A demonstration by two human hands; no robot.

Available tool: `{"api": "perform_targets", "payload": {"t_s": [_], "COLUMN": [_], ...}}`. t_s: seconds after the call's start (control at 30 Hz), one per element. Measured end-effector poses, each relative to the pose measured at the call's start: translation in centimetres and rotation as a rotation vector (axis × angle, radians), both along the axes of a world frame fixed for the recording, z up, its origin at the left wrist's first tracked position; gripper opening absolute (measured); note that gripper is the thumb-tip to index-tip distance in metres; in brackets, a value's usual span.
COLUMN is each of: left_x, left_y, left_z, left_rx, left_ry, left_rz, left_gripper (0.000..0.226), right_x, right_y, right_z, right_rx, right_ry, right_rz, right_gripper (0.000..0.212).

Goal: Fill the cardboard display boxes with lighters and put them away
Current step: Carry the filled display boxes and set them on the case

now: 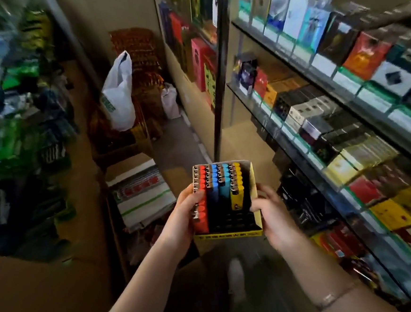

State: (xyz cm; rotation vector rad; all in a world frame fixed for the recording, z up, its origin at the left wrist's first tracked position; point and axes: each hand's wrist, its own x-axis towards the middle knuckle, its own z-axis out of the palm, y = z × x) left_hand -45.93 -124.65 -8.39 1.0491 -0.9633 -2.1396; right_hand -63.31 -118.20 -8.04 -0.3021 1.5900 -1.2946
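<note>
Both hands, left (183,215) and right (276,220), grasp the lighter-filled yellow cardboard display box (228,235) by its sides, long axis pointing away, glass shelves (358,109) nearer the right hand.

Count: 1 cardboard display box (254,189), held by 2 hands, left hand (183,218) and right hand (275,218), w/ 4 lighter columns inside: 1 red column (202,220), 1 dark blue column (213,202), 1 light blue column (224,193), 1 yellow column (237,197); lighters per column can't be counted exactly. Surroundings: 2 white plastic bags, a large bag (118,93) and a small bag (170,102), plus 1 bracelet (333,297) on right wrist and approx. 4 glass shelf levels (290,58) of packs, pack qty too blurred to count.
</note>
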Motion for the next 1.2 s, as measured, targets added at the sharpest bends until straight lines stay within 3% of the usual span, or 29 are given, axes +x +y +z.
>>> {"api": "perform_targets", "payload": {"t_s": [0.3, 0.5, 0.6, 0.7, 0.9, 0.97, 1.07, 1.2], "left_x": [-9.8, -15.9, -18.6, -20.9, -25.0, -26.1, -27.4, -28.4], "left_y": [-12.4, -20.4, -24.2, -27.1, -31.2, -32.1, -33.3, -34.5], "left_z": [-5.6, -11.8, -15.8, -20.1, -27.6, -29.4, -31.0, -32.9], "left_rx": [0.065, 0.100, 0.079, 0.052, -0.007, -0.010, -0.098, -0.121], "left_ry": [0.058, -0.016, -0.091, -0.124, -0.179, -0.147, -0.041, -0.017], "left_rz": [-0.090, -0.106, -0.147, -0.188, -0.235, -0.268, -0.302, -0.221], "left_gripper": [0.043, 0.058, 0.065, 0.065, 0.061, 0.060, 0.040, 0.041], "right_x": [-9.5, -13.7, -15.5, -17.3, -19.9, -20.5, -21.2, -21.7], "right_y": [-13.3, -20.4, -23.6, -26.1, -29.3, -29.8, -30.8, -32.4], "right_z": [-6.4, -13.4, -17.4, -21.5, -28.5, -30.3, -32.3, -33.5], "right_rx": [0.206, 0.305, 0.370, 0.429, 0.410, 0.400, 0.352, 0.335], "right_ry": [0.224, 0.312, 0.337, 0.338, 0.238, 0.206, 0.102, 0.105], "right_rz": [0.170, 0.093, 0.010, -0.095, -0.337, -0.440, -0.565, -0.688], "right_gripper": [0.051, 0.027, 0.022, 0.035, 0.036, 0.036, 0.035, 0.034]}}
